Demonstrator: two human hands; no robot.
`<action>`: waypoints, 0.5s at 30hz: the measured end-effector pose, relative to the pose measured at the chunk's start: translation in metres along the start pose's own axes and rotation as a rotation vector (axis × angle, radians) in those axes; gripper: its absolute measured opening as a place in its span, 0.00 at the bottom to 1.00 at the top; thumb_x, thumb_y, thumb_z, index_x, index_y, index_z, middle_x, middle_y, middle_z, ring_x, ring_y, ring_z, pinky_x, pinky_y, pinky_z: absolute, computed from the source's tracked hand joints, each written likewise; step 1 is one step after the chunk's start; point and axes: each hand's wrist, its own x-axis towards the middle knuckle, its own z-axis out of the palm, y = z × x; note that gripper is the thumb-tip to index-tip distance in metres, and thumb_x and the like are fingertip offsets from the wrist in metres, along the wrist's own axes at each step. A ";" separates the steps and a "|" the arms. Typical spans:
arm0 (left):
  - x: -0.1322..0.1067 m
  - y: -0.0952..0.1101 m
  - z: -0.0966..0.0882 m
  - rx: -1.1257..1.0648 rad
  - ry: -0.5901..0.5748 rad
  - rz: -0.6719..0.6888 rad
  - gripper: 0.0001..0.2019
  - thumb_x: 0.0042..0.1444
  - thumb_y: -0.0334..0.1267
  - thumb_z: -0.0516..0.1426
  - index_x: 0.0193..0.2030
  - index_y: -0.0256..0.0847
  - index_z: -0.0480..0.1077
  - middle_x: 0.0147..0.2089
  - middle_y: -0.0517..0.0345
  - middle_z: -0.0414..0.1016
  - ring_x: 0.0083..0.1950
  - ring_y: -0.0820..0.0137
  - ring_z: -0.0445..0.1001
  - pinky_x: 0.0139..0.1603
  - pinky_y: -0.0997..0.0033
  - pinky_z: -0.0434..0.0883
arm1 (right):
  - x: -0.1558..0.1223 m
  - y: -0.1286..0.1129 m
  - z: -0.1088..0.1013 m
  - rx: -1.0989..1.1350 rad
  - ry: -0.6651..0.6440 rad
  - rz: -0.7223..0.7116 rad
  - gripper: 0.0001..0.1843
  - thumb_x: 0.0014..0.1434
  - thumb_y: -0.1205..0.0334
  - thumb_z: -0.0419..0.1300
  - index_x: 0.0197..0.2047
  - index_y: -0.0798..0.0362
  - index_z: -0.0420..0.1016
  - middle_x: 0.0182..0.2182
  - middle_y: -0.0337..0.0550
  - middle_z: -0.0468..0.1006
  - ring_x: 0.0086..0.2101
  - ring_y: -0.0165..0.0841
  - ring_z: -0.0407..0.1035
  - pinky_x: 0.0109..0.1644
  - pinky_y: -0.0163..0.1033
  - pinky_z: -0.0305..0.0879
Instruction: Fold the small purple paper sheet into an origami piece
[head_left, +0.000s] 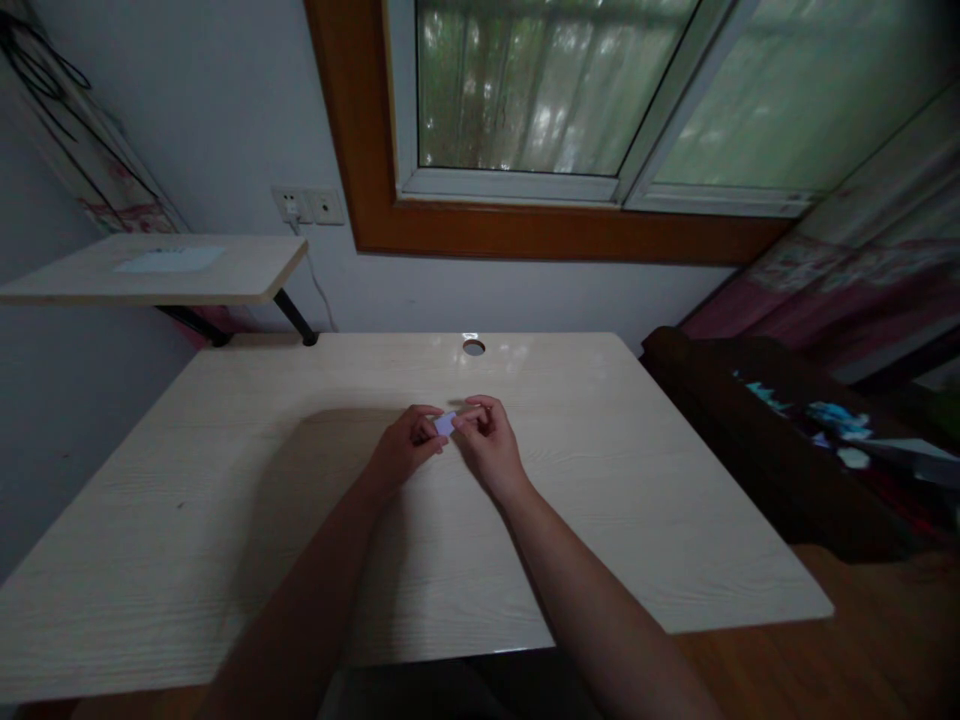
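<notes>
Holds a small pale lilac piece (445,424) between two hands, near the middle of the tabletop (600,510), too low to tell whether touching the surface or just above. Grips the left end with the left hand (409,442), closed around it with thumb and curled fingers. Pinches the right end with the right hand (491,440), using thumb and bent forefinger, with another finger reaching outward, probably to stay clear of so small a thing. Takes one end in each hand, apparently to steady the piece from both sides and leave the middle face in sight. Stretches both forearms (319,570) in over the near edge, likely to bring the piece into easy view from above. Cannot make out any marking on it at this size.

Faces a round hole (474,347) near the back edge, presumably cut for cables. Has to the left a raised shelf (259,265) on black legs (297,318), perhaps lifted to spare tabletop beneath, bearing a white sheet (171,260). Shows behind it a white cord (319,285), hanging from a wall socket (291,205)
</notes>
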 end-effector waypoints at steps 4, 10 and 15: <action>-0.002 0.004 -0.001 -0.026 -0.012 0.003 0.16 0.56 0.41 0.61 0.50 0.41 0.68 0.29 0.63 0.74 0.31 0.72 0.75 0.38 0.72 0.71 | 0.000 -0.001 -0.001 0.005 -0.007 0.013 0.18 0.56 0.59 0.66 0.48 0.47 0.67 0.30 0.36 0.78 0.32 0.32 0.71 0.41 0.39 0.66; -0.003 0.016 -0.002 0.111 0.042 -0.016 0.11 0.58 0.44 0.58 0.43 0.40 0.72 0.30 0.61 0.75 0.32 0.73 0.74 0.35 0.75 0.70 | -0.002 -0.002 0.002 -0.039 -0.055 0.029 0.19 0.53 0.57 0.68 0.46 0.47 0.69 0.30 0.36 0.79 0.31 0.33 0.72 0.39 0.38 0.66; -0.002 0.018 -0.001 0.182 0.047 -0.021 0.09 0.56 0.43 0.59 0.35 0.39 0.72 0.28 0.61 0.76 0.29 0.74 0.72 0.32 0.76 0.68 | -0.002 -0.004 0.001 -0.061 -0.045 0.036 0.19 0.52 0.56 0.69 0.45 0.48 0.70 0.30 0.37 0.79 0.31 0.33 0.72 0.38 0.38 0.66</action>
